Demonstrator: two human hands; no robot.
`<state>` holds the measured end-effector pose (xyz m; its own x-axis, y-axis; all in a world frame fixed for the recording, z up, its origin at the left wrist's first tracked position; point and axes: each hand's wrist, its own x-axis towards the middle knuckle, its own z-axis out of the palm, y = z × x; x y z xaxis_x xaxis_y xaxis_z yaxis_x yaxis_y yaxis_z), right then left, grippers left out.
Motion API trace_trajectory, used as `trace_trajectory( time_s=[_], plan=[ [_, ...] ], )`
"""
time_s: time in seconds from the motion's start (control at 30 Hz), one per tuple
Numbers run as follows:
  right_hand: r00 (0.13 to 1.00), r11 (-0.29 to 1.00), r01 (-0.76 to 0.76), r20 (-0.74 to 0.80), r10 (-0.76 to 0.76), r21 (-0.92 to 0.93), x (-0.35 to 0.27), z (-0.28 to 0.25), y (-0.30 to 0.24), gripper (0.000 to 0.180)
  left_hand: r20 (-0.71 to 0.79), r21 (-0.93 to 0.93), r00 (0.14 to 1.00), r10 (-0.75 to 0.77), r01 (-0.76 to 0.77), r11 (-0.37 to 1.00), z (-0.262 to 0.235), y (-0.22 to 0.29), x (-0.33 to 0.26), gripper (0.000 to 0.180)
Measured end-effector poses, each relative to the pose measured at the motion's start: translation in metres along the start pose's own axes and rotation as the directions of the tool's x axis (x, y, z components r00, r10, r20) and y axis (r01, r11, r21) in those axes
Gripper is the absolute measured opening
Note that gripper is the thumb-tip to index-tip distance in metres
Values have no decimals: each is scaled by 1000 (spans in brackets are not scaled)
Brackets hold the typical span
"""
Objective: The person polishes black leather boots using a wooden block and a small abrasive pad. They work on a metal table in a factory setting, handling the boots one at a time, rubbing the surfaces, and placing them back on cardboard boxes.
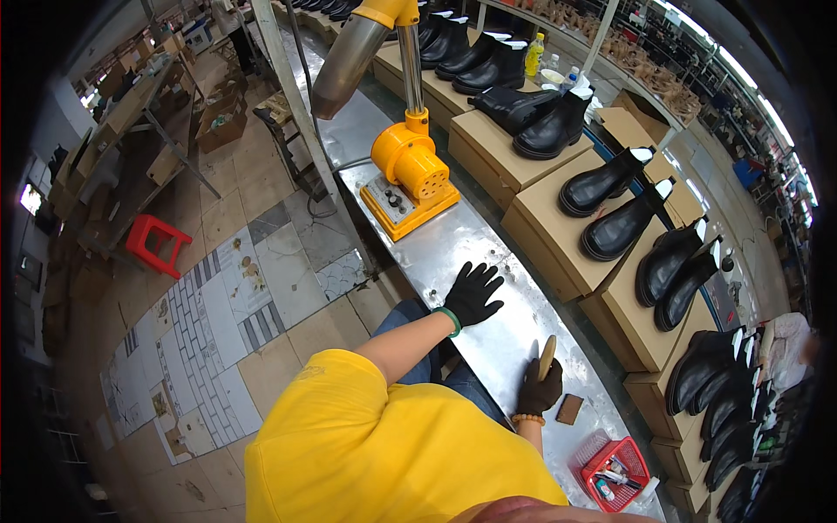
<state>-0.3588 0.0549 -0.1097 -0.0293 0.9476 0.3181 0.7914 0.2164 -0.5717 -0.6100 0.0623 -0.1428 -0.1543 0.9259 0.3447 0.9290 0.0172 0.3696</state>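
In a black glove, my left hand (472, 294) rests on the metal worktable (490, 353), fingers spread and nothing in them. My right hand (536, 391), also black-gloved, is closed around a tan, slim, wooden-looking tool (547, 354) that points up and away from me. Its lower part is hidden in the glove, so its exact kind does not show. Just right of that hand lies a small brown rectangular block (569, 409). A few small dark bits lie on the metal beyond my left hand.
A yellow hot-air blower (410, 170) with a metal nozzle stands farther along the table. At the near right is a red basket (585, 471) holding small bottles and tubes. Black ankle boots (615, 225) line cardboard boxes (558, 240) along the right. A red stool (159, 246) stands on the floor at left.
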Motion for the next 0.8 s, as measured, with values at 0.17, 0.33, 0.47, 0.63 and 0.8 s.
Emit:
trace_trajectory(
  time_s=[0.17, 0.33, 0.47, 0.63, 0.8],
  plan=[
    [1000, 1000, -19, 23, 19, 13, 1, 1, -2, 29, 9, 5, 1000, -3, 3, 1000, 3, -3, 0, 52],
    [1000, 1000, -25, 16, 25, 5, 1, 3, 0, 30, 12, 7, 1000, -4, 4, 1000, 5, -4, 1, 52],
    [999, 1000, -27, 25, 27, -1, 2, 5, 1, 29, 10, 3, 1000, -3, 3, 1000, 6, -6, 1, 52],
    [999, 1000, -12, 31, 12, 13, 3, 7, -1, 29, 14, 12, 1000, -4, 4, 1000, 5, -8, 1, 52],
    [1000, 999, 4, 21, -5, 38, 4, 9, -1, 29, 11, 10, 1000, -3, 3, 1000, 4, -8, 3, 52]
  ],
)
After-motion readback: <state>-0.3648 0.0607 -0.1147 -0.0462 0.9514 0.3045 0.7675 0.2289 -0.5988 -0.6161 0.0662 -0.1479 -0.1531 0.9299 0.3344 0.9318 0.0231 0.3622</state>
